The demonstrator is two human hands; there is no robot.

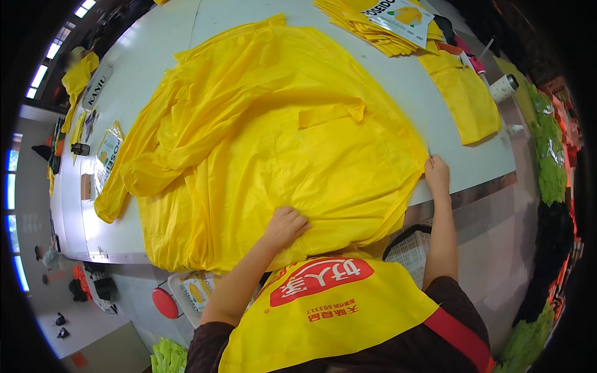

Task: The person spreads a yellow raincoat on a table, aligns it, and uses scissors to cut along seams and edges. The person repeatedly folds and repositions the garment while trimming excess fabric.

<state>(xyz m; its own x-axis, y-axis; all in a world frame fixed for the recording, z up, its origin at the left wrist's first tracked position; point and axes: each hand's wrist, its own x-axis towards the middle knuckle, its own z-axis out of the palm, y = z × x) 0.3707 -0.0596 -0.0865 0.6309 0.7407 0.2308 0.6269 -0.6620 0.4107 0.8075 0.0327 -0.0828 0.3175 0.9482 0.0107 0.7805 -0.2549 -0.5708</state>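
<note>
A white worktable [476,163] bears a yellow raincoat [311,158], spread out across its near edge. Folded yellow fabric [472,105] lies off to the right. The left hand [287,226] rests curled on the coat's near part; whether it grips, I cannot tell. The right hand [437,173] pinches the coat's right edge, most cloth lying leftward.

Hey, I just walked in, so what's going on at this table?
Someone in a yellow apron is handling a large yellow garment spread, rumpled, over a white table. Their left hand rests on the near part of it, while their right hand grips its right edge. Beyond it, toward the upper right, sits a stack of folded yellow pieces with a printed card on top.
</note>
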